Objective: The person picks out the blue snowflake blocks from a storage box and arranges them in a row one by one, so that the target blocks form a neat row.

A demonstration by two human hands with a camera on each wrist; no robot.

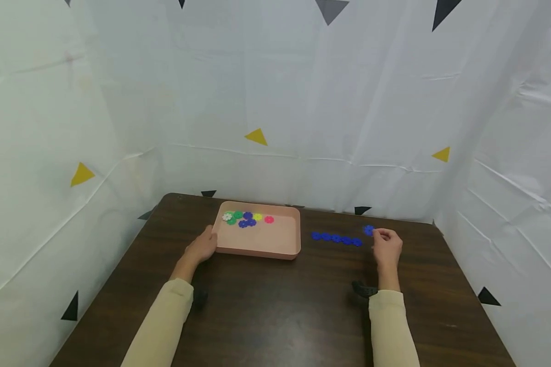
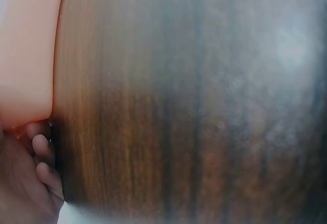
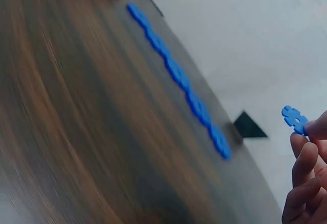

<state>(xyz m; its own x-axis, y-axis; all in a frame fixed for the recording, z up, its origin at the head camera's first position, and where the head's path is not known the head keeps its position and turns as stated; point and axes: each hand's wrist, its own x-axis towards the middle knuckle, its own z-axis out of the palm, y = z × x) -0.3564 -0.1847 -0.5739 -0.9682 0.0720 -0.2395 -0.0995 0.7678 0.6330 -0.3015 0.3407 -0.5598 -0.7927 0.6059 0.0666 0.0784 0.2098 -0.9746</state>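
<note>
My right hand [image 1: 387, 247] pinches a blue flower-shaped disc [image 1: 369, 230] between thumb and fingertips, raised off the table. In the right wrist view that notched disc [image 3: 295, 120] shows a small hole at its centre. To the left of this hand, a row of several blue flower discs [image 1: 336, 238] lies end to end on the table. My left hand [image 1: 202, 245] grips the left side of a pink tray [image 1: 257, 246]; in the left wrist view its fingers [image 2: 44, 150] curl at the tray's corner. Flower discs in blue, green, white, yellow and pink [image 1: 269, 219] lie in the tray.
The dark wooden table [image 1: 275, 306] has its far edge just behind the tray and the row. White sheeting [image 1: 303, 102] with black, grey and yellow triangles hangs behind and along both sides. A dark wrist device [image 1: 364, 289] sits at the right wrist.
</note>
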